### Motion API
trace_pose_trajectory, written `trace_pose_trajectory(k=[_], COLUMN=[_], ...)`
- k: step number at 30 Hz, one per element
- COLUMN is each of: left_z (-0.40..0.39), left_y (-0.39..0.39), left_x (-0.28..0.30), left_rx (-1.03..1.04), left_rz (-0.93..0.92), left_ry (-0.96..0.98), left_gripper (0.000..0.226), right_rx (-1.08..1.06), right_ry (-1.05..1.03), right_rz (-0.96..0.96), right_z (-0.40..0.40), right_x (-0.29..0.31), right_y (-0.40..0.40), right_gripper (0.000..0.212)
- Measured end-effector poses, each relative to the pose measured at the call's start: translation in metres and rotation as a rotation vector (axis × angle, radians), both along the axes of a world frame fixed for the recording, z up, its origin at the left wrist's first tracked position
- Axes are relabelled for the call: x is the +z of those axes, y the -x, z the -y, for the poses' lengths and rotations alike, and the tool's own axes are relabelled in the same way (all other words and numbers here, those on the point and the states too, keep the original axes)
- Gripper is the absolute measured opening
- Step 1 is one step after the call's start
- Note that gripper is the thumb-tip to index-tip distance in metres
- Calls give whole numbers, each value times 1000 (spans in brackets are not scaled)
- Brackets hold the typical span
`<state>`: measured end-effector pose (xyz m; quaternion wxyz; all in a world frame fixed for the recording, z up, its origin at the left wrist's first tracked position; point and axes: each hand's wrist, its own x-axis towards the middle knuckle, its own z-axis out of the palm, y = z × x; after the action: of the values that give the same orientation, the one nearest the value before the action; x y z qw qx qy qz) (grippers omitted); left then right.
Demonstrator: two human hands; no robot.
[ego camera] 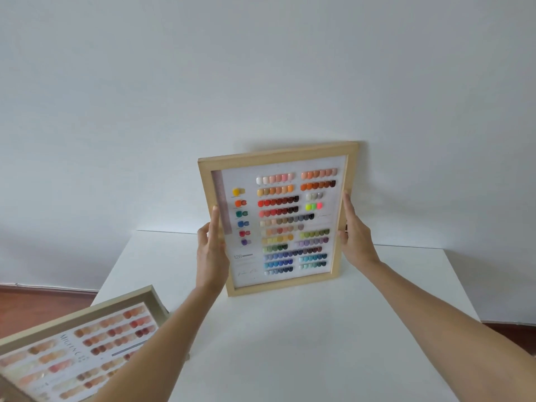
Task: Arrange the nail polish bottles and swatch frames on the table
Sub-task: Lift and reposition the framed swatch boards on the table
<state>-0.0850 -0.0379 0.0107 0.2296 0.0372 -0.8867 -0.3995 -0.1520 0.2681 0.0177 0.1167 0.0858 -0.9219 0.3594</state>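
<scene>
A wooden swatch frame (278,219) with rows of many-coloured nail tips stands upright and slightly tilted near the back of the white table (290,329), its lower edge at the table top. My left hand (211,250) grips its left side and my right hand (355,233) grips its right side. A second swatch frame (78,349) with nude and brown tips lies at the lower left, partly over the table's left edge and partly hidden by my left forearm. No nail polish bottles are in view.
A plain white wall (261,82) rises directly behind the table. Dark wooden floor (43,297) shows to the left and at the far right beyond the table's edges.
</scene>
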Motion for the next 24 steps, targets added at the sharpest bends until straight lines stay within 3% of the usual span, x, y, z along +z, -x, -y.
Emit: trace_pose_trajectory(k=[14,24], left_z=[5,1], left_y=[72,68], left_x=[2,5], left_rx=[-115,-151], left_rz=[50,37], left_ry=[36,57], left_gripper=[90,84], right_rx=[-144,-191], right_ry=[77,77], right_rz=[25,19], right_z=[-7,-7], right_x=[1,2], right_y=[2,0], right_gripper=[95,93])
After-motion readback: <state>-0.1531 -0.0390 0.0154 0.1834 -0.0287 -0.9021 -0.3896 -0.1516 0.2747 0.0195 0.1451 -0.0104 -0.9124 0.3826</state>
